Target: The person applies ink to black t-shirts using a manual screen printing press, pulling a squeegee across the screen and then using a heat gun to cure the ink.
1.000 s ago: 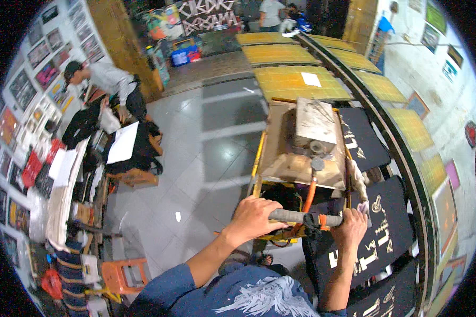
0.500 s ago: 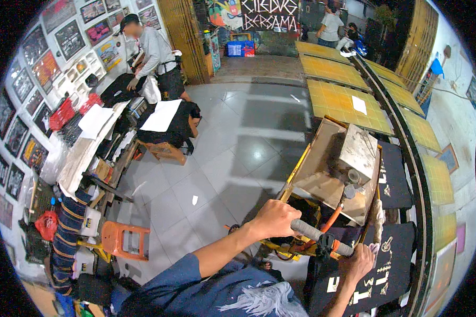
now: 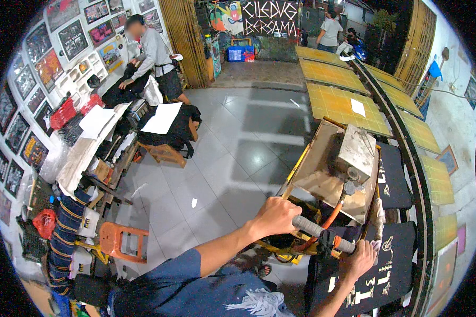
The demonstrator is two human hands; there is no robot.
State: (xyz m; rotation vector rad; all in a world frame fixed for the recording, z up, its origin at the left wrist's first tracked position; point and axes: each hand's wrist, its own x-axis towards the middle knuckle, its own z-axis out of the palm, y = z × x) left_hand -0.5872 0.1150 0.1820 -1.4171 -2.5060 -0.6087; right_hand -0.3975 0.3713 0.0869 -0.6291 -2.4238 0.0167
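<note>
My left hand (image 3: 277,217) is wrapped round the left end of a grey taped handlebar (image 3: 308,226). At the bar's other end, my right hand (image 3: 361,259) is closed on the grip. The bar belongs to a yellow-framed machine (image 3: 297,170) in front of me. On top of it sit a broad beige metal panel (image 3: 314,186) and a scuffed metal box (image 3: 357,150). An orange hose (image 3: 332,215) runs down from a round fitting near the box. Black printed T-shirts (image 3: 394,243) lie flat beside and partly beneath the machine, close to my right hand.
Yellow printing boards (image 3: 344,100) line a long dark rail (image 3: 407,134) on the right. To the left are an orange stool (image 3: 124,241), a cluttered workbench (image 3: 92,138) and a small black-draped table (image 3: 166,127). Another person (image 3: 156,53) stands at the bench; others are beyond the doorway.
Both my hands keep their hold on the handlebar, and the machine has hardly shifted. The person at the bench has moved their arms over the black cloth. My foot shows more below the bar.
</note>
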